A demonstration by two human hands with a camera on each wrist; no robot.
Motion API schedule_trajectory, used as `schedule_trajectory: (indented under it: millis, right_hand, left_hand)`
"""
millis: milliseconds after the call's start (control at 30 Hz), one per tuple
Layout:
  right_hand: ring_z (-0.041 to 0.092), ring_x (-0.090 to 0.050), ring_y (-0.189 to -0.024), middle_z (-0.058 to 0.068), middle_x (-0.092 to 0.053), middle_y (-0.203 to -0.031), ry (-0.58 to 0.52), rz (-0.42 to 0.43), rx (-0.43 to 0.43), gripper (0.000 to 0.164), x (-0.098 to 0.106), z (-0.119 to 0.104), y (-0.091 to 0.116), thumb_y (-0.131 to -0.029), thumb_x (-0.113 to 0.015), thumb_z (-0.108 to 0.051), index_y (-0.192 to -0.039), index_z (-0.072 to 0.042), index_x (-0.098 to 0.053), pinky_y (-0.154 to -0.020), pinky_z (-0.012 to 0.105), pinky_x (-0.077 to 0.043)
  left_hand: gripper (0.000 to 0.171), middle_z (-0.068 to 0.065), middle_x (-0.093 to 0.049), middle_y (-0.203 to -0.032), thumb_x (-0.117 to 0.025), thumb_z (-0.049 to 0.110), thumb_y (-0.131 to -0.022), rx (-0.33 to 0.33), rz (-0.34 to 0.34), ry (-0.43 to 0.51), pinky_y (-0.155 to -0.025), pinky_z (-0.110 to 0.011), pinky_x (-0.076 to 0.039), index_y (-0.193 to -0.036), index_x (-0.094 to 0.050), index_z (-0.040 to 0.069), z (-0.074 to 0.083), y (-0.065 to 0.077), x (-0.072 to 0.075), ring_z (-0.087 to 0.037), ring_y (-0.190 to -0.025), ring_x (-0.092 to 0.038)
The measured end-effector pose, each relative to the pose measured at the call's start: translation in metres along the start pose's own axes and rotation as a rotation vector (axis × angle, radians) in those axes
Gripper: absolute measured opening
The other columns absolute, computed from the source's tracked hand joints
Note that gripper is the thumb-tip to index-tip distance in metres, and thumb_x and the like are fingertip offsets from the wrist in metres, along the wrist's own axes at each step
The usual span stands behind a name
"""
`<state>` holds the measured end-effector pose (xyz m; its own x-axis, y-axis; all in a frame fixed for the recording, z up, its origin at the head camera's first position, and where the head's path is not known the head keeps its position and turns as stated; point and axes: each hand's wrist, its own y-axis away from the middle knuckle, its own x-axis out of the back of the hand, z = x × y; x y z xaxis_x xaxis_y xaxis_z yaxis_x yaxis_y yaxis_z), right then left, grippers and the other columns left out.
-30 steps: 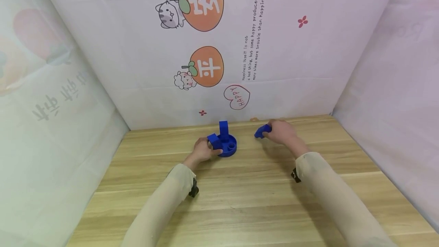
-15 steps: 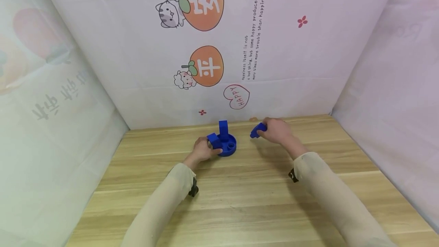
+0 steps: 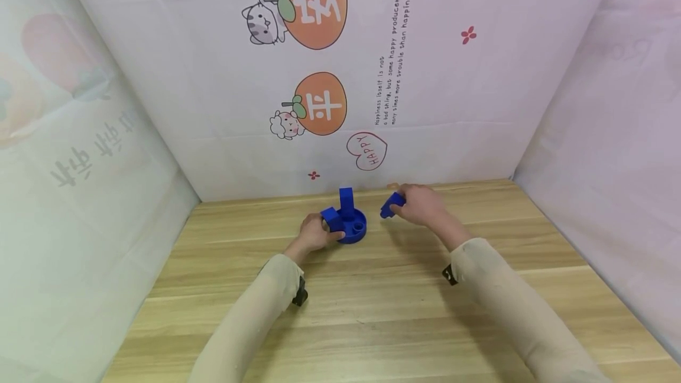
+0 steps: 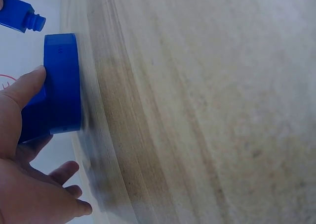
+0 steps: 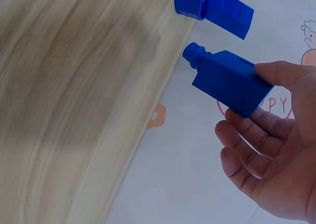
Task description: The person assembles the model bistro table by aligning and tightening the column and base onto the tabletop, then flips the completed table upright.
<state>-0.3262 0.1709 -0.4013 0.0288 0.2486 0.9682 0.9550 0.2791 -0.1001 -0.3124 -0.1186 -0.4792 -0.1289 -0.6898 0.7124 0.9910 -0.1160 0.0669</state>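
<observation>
A round blue base (image 3: 353,239) with a low rim sits on the table near the back wall. Two blue blocks rise from it: an upright one (image 3: 346,198) at the back and a left one (image 3: 332,217). My left hand (image 3: 313,233) pinches the left block low down, thumb beside the rim. A small ring-shaped socket (image 3: 358,227) shows at the base's right. Just right of the base, my right hand (image 3: 421,204) holds a third blue block (image 5: 232,83) between thumb and fingertips, tilted. Its round, ridged peg (image 5: 195,55) points down toward the base.
The wood-grain table (image 3: 362,318) ends at a white printed cloth wall (image 3: 425,105) close behind the base. Cloth also hangs on the left and right sides. Dark wrist cameras (image 3: 300,292) sit under both cuffs.
My right hand has moved left with its block, closer to the round base, and the peg has tipped further downward. The left hand and base have stayed in place.
</observation>
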Motion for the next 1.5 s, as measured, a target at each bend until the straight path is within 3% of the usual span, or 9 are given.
schedule_trajectory:
  millis: [200,300,367,533,800,1100,1333,1500]
  right_hand:
    - [0.018,-0.056,-0.066,0.004,-0.068,-0.086,0.004,0.016,0.028,0.035,-0.003,-0.006,-0.001,-0.087,-0.071,-0.042,-0.098,-0.010,-0.067,-0.052,0.027,-0.039]
    - [0.017,-0.056,-0.066,0.008,-0.073,-0.104,0.002,0.034,0.060,0.040,-0.004,-0.011,-0.001,-0.087,-0.073,-0.041,-0.108,-0.007,-0.069,-0.052,0.027,-0.039]
    - [0.017,-0.057,-0.067,0.009,-0.073,-0.108,-0.002,0.040,0.077,0.048,-0.004,-0.014,-0.001,-0.087,-0.073,-0.041,-0.118,-0.005,-0.067,-0.053,0.026,-0.040]
    - [0.018,-0.060,-0.071,0.004,-0.068,-0.090,-0.010,0.030,0.083,0.046,-0.003,-0.024,0.001,-0.086,-0.073,-0.041,-0.117,-0.007,-0.066,-0.057,0.030,-0.046]
    - [0.022,-0.065,-0.084,0.010,-0.067,-0.107,0.005,0.040,0.128,0.044,-0.005,-0.039,0.002,-0.087,-0.073,-0.042,-0.116,-0.009,-0.069,-0.072,0.040,-0.056]
    - [0.024,-0.063,-0.095,0.005,-0.072,-0.099,0.012,0.071,0.172,0.040,-0.007,-0.051,0.003,-0.085,-0.075,-0.041,-0.112,-0.012,-0.071,-0.077,0.042,-0.056]
    - [0.021,-0.068,-0.090,0.005,-0.074,-0.107,0.021,0.059,0.239,0.040,-0.009,-0.057,0.002,-0.085,-0.075,-0.038,-0.113,-0.010,-0.070,-0.076,0.039,-0.057]
    - [0.023,-0.068,-0.099,0.007,-0.072,-0.111,0.077,0.042,0.285,0.043,-0.013,-0.060,0.000,-0.085,-0.075,-0.037,-0.118,-0.010,-0.070,-0.083,0.041,-0.057]
  left_hand:
    - [0.074,-0.022,-0.052,-0.145,-0.079,0.037,-0.084,-0.012,0.003,-0.015,-0.119,-0.052,-0.029,-0.141,-0.051,-0.002,-0.001,-0.001,0.000,-0.038,-0.139,-0.041]
    - [0.075,-0.023,-0.051,-0.145,-0.079,0.036,-0.085,-0.012,0.004,-0.019,-0.119,-0.051,-0.029,-0.142,-0.049,-0.003,-0.002,-0.002,-0.001,-0.039,-0.139,-0.041]
    - [0.076,-0.024,-0.051,-0.145,-0.079,0.035,-0.085,-0.010,0.006,-0.018,-0.119,-0.051,-0.029,-0.142,-0.049,-0.004,-0.003,-0.002,-0.002,-0.039,-0.139,-0.041]
    - [0.072,-0.024,-0.053,-0.143,-0.080,0.035,-0.084,-0.022,0.011,-0.020,-0.119,-0.051,-0.030,-0.140,-0.052,-0.002,-0.005,-0.003,-0.003,-0.039,-0.137,-0.043]
    - [0.070,-0.023,-0.054,-0.143,-0.079,0.036,-0.085,-0.028,0.003,-0.030,-0.119,-0.050,-0.030,-0.137,-0.054,-0.004,-0.005,-0.003,-0.004,-0.039,-0.138,-0.044]
    - [0.071,-0.021,-0.053,-0.145,-0.079,0.038,-0.085,-0.019,0.004,-0.022,-0.118,-0.050,-0.033,-0.138,-0.054,-0.003,-0.006,-0.003,-0.004,-0.037,-0.137,-0.046]
    - [0.073,-0.020,-0.053,-0.144,-0.079,0.039,-0.085,-0.009,0.008,-0.003,-0.117,-0.050,-0.034,-0.140,-0.052,-0.001,-0.006,-0.002,-0.006,-0.037,-0.136,-0.046]
    - [0.071,-0.019,-0.055,-0.142,-0.080,0.038,-0.084,-0.031,0.015,0.014,-0.116,-0.049,-0.035,-0.138,-0.054,0.000,-0.006,-0.003,-0.005,-0.037,-0.135,-0.048]
